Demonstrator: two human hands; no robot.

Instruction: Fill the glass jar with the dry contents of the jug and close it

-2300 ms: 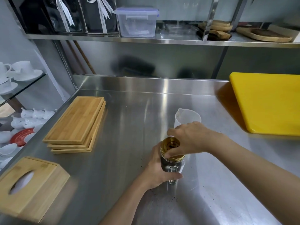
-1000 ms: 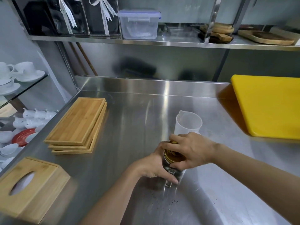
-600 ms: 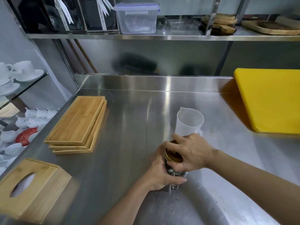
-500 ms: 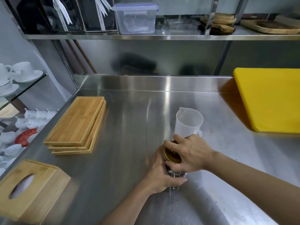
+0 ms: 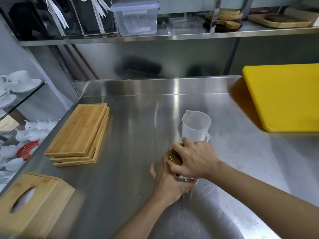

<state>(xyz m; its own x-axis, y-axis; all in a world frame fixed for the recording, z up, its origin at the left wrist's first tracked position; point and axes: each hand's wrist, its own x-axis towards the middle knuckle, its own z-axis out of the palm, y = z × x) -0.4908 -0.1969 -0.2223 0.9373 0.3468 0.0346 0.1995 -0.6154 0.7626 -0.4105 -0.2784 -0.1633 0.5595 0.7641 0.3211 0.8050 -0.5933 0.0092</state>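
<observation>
The glass jar (image 5: 185,179) stands on the steel counter, mostly hidden by my hands; only a strip of clear glass shows near its base. My left hand (image 5: 170,182) wraps around the jar's body from the left. A gold metal lid (image 5: 174,156) sits on top of the jar, and my right hand (image 5: 194,159) grips it from above. Just behind the jar stands the translucent white plastic jug (image 5: 196,125), upright, and it looks empty.
A stack of bamboo trays (image 5: 78,133) lies to the left and a wooden tissue box (image 5: 29,203) at the near left. A yellow cutting board (image 5: 284,95) lies at the far right. Dark crumbs are scattered on the counter (image 5: 138,118) near the jar. White cups (image 5: 19,80) fill the left shelves.
My right hand has turned on the lid, its fingers now further round. My left hand has shifted its hold on the jar. The jug has stayed in place.
</observation>
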